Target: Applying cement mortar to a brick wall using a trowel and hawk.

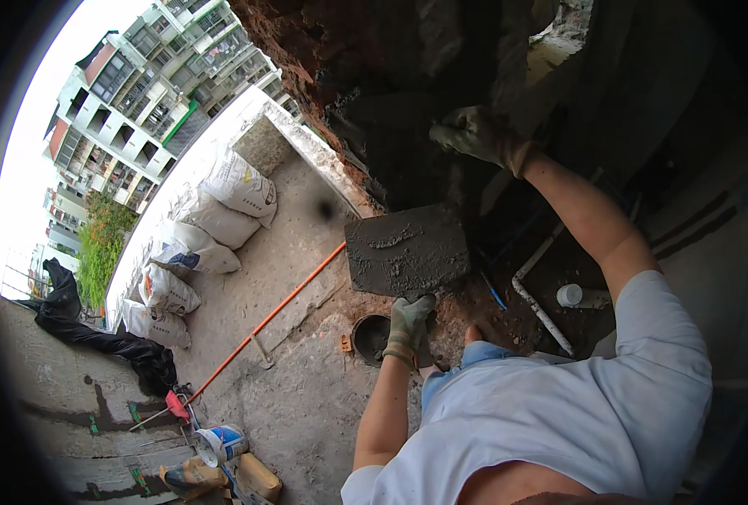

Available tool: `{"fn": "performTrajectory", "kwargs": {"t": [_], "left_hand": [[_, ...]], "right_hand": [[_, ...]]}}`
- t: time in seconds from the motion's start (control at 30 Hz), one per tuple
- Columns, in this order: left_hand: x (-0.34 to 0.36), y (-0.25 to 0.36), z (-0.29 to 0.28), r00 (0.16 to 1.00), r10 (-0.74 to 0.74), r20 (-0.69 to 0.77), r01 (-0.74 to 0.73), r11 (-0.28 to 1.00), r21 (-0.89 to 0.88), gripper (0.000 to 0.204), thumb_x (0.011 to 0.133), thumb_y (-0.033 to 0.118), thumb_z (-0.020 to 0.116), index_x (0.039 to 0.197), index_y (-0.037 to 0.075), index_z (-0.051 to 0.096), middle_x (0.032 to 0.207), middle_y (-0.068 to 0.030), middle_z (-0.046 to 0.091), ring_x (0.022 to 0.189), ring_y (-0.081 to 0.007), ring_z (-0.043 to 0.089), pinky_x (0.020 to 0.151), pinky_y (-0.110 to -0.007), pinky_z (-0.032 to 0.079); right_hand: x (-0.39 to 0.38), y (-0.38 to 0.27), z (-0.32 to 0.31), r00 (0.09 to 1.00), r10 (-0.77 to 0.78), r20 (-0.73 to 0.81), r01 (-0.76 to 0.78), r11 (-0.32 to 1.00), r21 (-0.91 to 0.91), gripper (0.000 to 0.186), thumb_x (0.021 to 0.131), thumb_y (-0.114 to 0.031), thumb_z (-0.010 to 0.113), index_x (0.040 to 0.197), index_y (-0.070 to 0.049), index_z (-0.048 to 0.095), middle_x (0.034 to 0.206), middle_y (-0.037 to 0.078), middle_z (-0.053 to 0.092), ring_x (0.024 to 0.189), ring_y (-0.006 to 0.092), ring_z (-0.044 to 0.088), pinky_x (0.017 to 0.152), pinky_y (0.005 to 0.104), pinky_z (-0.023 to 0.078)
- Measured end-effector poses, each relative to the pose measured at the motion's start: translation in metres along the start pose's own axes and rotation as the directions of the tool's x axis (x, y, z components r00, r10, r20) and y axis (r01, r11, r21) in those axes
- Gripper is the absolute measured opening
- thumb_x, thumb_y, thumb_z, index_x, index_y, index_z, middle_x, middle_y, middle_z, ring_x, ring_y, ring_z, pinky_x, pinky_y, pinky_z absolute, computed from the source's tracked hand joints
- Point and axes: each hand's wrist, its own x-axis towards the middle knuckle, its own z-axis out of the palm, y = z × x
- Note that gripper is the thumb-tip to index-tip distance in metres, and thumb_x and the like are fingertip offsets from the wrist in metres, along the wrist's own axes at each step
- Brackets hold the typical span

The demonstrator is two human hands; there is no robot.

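Head view: my gloved left hand closes at the near edge of a mortar-smeared board, above the rough concrete floor; the board's long axis runs left to right, right end slightly farther from me. My gloved right hand curls by the dark wall; I cannot tell what it pinches. White sacks line the low wall; apartment blocks stand beyond.

person in white t-shirt, creased, short sleeves. light-blue legwear just past t-shirt's lower edge. beyond t-shirt's sleeves: bare forearms, then left hand and right hand, both in grey-green gloves, brownish cuffs.
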Motion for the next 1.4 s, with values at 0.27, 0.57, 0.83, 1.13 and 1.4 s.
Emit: {"fn": "performTrajectory", "kwargs": {"t": [0.27,0.57,0.83,1.13,1.4], "left_hand": [[0.025,-0.011,0.031,0.999,-0.051,0.012,0.051,0.999,-0.001,0.01,0.082,0.016,0.072,0.087,0.01,0.067,0.068,0.0007,0.059,0.051,-0.0142,0.053,0.048,-0.031,0.045],[0.02,-0.006,0.06,0.999,-0.045,0.007,0.045,0.999,-0.013,0.011,0.083,0.017,0.07,0.077,0.01,0.063,0.063,-0.0004,0.057,0.048,-0.0152,0.052,0.045,-0.031,0.041],[0.011,-0.011,0.06,0.993,-0.06,-0.102,0.049,0.993,-0.105,0.015,0.082,0.019,0.07,0.075,0.009,0.061,0.062,-0.0038,0.056,0.047,-0.0178,0.052,0.043,-0.032,0.042],[-0.013,-0.101,-0.022,0.945,-0.238,-0.225,0.225,0.971,-0.083,0.018,0.084,0.02,0.069,0.088,0.005,0.06,0.071,-0.0078,0.06,0.049,-0.022,0.055,0.044,-0.036,0.046],[-0.1,-0.154,-0.132,0.899,-0.41,-0.152,0.345,0.879,-0.328,0.014,0.086,0.019,0.07,0.081,0.009,0.062,0.064,-0.0036,0.058,0.052,-0.019,0.058,0.046,-0.034,0.048]], "right_hand": [[0.026,-0.082,-0.053,0.948,0.241,0.208,-0.159,0.925,-0.344,0.035,0.098,-0.032,0.058,0.089,0.0,0.07,0.074,0.008,0.068,0.067,0.014,0.066,0.059,0.0317,0.055],[0.004,-0.009,-0.085,0.957,0.216,0.195,-0.208,0.976,-0.063,0.029,0.099,-0.028,0.059,0.104,0.0,0.066,0.09,0.009,0.071,0.074,0.0175,0.069,0.065,0.0315,0.057],[-0.043,0.063,-0.01,0.99,0.098,-0.102,-0.1,0.995,-0.015,0.025,0.093,-0.025,0.065,0.088,-0.001,0.069,0.077,0.008,0.071,0.067,0.0187,0.068,0.061,0.0329,0.055],[-0.201,0.08,0.153,0.992,0.009,0.128,0.064,0.83,-0.554,0.034,0.087,-0.037,0.067,0.077,-0.005,0.07,0.076,0.018,0.067,0.071,0.0372,0.066,0.062,0.0423,0.052],[-0.293,0.094,0.217,0.748,0.618,0.243,-0.521,0.773,-0.362,0.031,0.092,-0.029,0.063,0.074,-0.004,0.068,0.066,0.006,0.065,0.06,0.0142,0.061,0.058,0.0335,0.049]]}}
